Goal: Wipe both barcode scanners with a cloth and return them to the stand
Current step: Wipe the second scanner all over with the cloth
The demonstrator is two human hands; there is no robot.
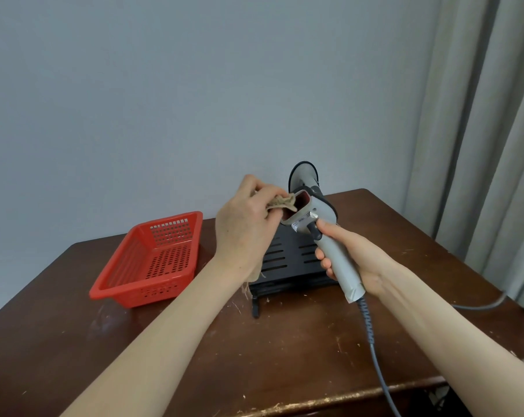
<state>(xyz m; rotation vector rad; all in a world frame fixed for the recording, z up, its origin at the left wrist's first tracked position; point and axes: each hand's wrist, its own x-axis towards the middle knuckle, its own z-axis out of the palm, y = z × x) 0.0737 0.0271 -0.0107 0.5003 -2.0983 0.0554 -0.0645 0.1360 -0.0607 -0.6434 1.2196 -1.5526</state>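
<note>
Right hand (pixel 349 257) grips grey corded barcode scanner (pixel 324 233); left hand (pixel 248 224) at 9 o'clock pinches tan frayed cloth (pixel 71 203) against its dark red window.

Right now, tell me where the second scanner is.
In the head view, the second scanner stands right of centre on the black stand, behind the grey scanner gripped by the right hand, against the wall.
</note>
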